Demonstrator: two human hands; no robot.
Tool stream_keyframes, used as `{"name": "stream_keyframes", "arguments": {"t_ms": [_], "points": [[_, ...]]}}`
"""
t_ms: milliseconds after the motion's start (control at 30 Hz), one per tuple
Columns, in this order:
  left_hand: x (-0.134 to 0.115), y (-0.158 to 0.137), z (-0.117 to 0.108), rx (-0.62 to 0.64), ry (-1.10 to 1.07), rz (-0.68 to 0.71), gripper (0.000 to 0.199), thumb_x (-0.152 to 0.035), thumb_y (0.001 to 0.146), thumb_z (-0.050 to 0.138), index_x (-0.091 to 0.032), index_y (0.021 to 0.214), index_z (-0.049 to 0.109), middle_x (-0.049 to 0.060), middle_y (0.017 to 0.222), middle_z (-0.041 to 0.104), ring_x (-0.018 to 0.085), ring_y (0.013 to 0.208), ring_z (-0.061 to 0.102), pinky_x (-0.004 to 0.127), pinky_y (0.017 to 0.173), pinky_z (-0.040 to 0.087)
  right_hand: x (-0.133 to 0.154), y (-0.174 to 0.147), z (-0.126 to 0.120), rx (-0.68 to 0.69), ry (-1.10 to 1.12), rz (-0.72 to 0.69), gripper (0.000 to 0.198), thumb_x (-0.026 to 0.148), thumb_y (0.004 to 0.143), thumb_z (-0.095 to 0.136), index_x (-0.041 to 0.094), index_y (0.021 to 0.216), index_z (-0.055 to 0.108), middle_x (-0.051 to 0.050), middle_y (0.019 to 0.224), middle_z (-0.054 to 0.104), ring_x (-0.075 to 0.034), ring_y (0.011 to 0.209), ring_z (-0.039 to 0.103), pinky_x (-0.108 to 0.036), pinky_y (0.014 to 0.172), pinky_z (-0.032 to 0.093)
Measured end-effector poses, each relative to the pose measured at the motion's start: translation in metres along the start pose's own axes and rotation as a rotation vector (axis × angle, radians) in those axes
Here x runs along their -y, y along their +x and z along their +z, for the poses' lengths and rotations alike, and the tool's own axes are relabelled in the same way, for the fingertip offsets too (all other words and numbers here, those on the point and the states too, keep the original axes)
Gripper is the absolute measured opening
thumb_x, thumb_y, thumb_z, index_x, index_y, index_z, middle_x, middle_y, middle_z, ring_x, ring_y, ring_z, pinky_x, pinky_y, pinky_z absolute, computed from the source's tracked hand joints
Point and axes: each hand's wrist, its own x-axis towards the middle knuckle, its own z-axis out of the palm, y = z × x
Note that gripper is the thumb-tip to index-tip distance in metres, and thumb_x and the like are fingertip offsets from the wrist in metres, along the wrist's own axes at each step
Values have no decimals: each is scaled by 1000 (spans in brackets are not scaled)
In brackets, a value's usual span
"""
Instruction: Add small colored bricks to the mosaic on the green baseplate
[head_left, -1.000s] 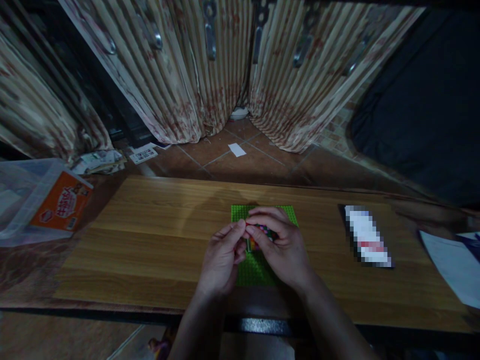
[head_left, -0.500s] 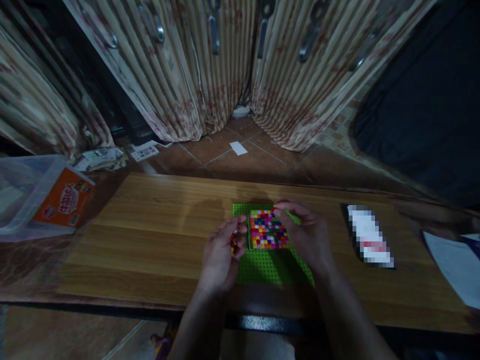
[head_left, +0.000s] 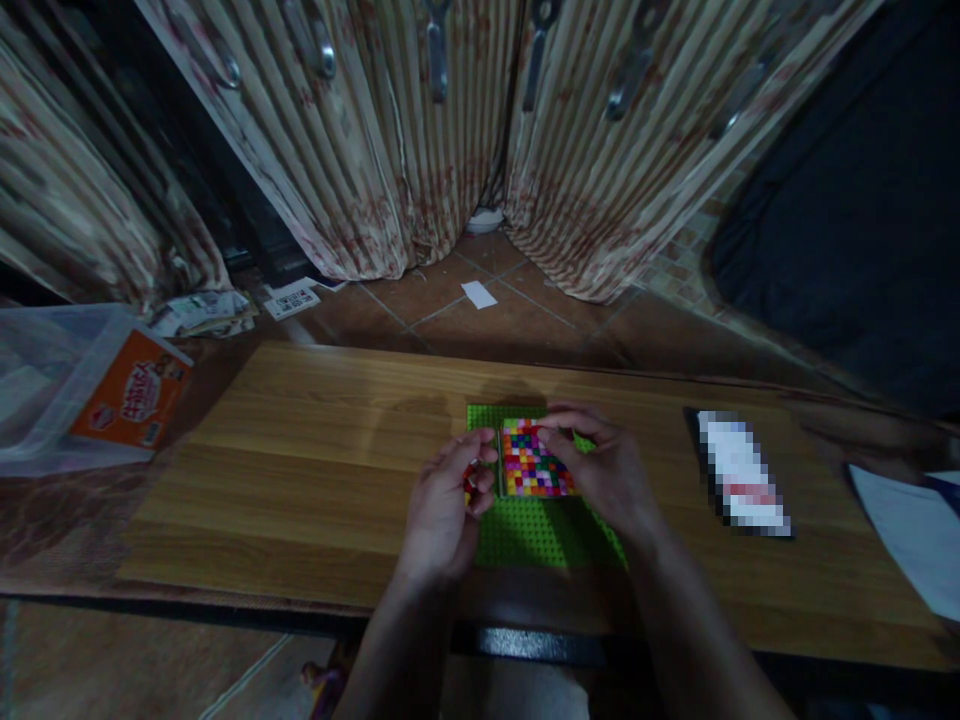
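While the person bent over the wooden table (head_left: 300,470), both hands were busy a little right of the middle of its length, between the near edge and the far one. There lay a green studded baseplate (head_left: 517,540), and on it, closer to the plate's far edge than to its near edge, was a mosaic of small coloured bricks (head_left: 529,468). I could see pink, red, orange, purple, green and white in it; its right end was hidden from me.

The left hand (head_left: 450,500) was just beside the mosaic's left side, fingers curled in, with a few loose pieces (head_left: 470,485), red and yellow, held in the curl. The right hand (head_left: 611,470) was over the mosaic's far right corner, thumb and forefinger brought nearly together at the tips; I could not tell whether a piece sat between them.

Nearer the table's right end lay a dark-edged flat object (head_left: 742,475), its top blurred out. Past that right end were some white papers (head_left: 907,540). Beyond the left end was a clear plastic box (head_left: 45,400) with an orange label, and striped curtains (head_left: 420,180) hung past the far edge.
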Motion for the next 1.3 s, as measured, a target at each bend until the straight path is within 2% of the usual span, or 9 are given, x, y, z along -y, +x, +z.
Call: {"name": "stream_keyframes", "arguments": {"t_ms": [200, 767, 1300], "points": [[-1, 0, 0, 18, -13, 2, 24, -23, 69, 71, -10, 89, 67, 1, 74, 54, 3, 50, 38, 16, 41, 21, -3, -1, 1, 10, -30, -16, 8, 31, 79, 68, 27, 83, 74, -4, 111, 63, -22, 107, 59, -43, 97, 41], [-1, 0, -1, 15, -14, -3, 25, -24, 68, 72, -10, 88, 68, 0, 72, 55, 2, 50, 38, 15, 41, 21, -5, -1, 1, -3, -43, -14, 6, 28, 76, 69, 26, 79, 74, -4, 111, 64, -22, 107, 59, -42, 97, 41], [-3, 0, 0, 12, -6, 6, 28, -25, 67, 74, -11, 89, 68, 0, 72, 56, 3, 50, 39, 16, 41, 22, -5, 0, 11, -6, 312, 242, 16, 33, 65, 74, 22, 76, 72, -5, 104, 68, -23, 98, 62, -40, 89, 45]]}}
